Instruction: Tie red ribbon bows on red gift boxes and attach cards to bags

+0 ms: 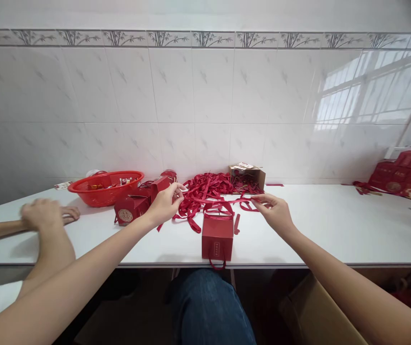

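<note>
A red ribbon [223,201] is stretched between my two hands above the white table. My left hand [166,203] pinches its left end. At the other end, my right hand [273,211] pinches it between thumb and fingers. Below the ribbon, near the table's front edge, stands a small red gift box [217,235] with a gold label and a cord handle hanging over the edge. Behind the ribbon lies a tangled pile of red ribbons [211,184]. Beside the box is a short red strip [237,224].
An orange-red plastic basket [107,196] holds small wrapped items. Red boxes [131,210] stand by my left hand. An open carton [259,179] holds red pieces. Stacked red boxes [406,173] stand far right. Another person's hands [43,214] are at the left.
</note>
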`<state>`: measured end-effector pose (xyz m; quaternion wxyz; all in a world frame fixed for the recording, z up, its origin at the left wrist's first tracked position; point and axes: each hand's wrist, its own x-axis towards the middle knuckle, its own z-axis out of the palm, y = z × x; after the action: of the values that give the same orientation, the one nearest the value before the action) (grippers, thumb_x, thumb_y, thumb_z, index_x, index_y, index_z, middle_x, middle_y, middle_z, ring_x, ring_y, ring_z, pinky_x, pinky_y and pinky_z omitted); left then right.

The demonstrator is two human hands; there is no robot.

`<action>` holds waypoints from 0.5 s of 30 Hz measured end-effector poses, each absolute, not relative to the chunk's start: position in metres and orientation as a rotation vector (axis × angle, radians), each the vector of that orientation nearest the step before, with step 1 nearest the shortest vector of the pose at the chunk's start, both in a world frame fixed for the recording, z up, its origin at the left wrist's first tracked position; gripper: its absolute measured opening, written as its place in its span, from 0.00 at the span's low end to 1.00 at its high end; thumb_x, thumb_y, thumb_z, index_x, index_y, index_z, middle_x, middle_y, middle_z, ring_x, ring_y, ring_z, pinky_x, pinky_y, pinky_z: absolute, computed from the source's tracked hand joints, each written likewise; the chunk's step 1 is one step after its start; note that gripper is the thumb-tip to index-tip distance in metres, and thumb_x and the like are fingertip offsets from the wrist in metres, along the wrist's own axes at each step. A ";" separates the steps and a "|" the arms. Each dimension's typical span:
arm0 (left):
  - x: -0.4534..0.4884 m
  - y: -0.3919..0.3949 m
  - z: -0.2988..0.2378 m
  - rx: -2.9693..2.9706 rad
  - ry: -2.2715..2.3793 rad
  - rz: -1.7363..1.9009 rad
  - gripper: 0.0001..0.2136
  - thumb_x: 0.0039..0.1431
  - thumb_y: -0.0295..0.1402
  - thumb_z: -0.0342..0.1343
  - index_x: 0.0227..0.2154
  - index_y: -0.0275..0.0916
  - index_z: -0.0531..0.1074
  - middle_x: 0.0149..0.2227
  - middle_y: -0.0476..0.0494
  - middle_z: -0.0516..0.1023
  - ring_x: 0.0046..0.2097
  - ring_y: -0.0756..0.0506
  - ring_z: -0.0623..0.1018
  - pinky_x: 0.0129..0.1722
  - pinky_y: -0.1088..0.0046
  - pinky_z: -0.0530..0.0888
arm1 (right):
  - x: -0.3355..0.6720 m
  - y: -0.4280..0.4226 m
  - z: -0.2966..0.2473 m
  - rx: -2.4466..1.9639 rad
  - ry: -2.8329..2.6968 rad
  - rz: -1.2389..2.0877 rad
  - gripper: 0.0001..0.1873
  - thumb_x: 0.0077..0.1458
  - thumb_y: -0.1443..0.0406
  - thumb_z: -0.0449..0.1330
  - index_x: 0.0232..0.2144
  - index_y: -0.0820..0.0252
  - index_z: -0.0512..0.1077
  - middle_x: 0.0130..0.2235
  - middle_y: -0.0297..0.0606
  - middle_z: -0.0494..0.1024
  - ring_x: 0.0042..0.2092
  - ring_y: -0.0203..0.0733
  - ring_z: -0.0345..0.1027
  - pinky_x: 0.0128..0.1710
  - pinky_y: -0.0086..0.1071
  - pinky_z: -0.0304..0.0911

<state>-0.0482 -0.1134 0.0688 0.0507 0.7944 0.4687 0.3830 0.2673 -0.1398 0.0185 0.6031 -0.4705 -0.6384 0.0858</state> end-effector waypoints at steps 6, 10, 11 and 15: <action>-0.074 -0.115 0.056 2.416 1.650 1.055 0.11 0.53 0.29 0.46 0.40 0.41 0.63 0.32 0.48 0.72 0.33 0.47 0.73 0.35 0.72 0.67 | 0.291 -0.147 0.006 -1.246 -1.384 0.400 0.18 0.44 0.54 0.62 0.31 0.63 0.78 0.33 0.44 0.80 0.33 0.47 0.73 0.33 0.38 0.68; -0.081 -0.115 0.042 2.414 1.778 0.895 0.11 0.53 0.29 0.44 0.40 0.41 0.62 0.33 0.47 0.74 0.35 0.45 0.74 0.35 0.71 0.67 | 0.304 -0.150 -0.012 -1.388 -1.437 0.406 0.14 0.42 0.56 0.62 0.26 0.60 0.77 0.30 0.42 0.80 0.34 0.48 0.73 0.35 0.37 0.66; -0.082 -0.115 0.037 2.405 1.801 0.862 0.11 0.53 0.29 0.44 0.41 0.41 0.62 0.33 0.47 0.74 0.36 0.45 0.74 0.35 0.71 0.67 | 0.306 -0.151 -0.016 -1.421 -1.449 0.422 0.12 0.41 0.57 0.62 0.25 0.60 0.77 0.29 0.41 0.80 0.33 0.47 0.73 0.34 0.37 0.66; -0.088 -0.113 0.015 2.330 1.848 0.829 0.12 0.52 0.31 0.45 0.41 0.41 0.62 0.36 0.46 0.75 0.38 0.43 0.75 0.39 0.69 0.66 | 0.309 -0.154 -0.033 -1.503 -1.491 0.546 0.11 0.41 0.59 0.61 0.24 0.60 0.77 0.29 0.41 0.81 0.32 0.45 0.72 0.32 0.34 0.64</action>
<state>-0.0875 -0.1127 0.0146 0.0271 0.7544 0.5984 0.2685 0.3091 -0.1543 -0.0326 0.4599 -0.6105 -0.6055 0.2216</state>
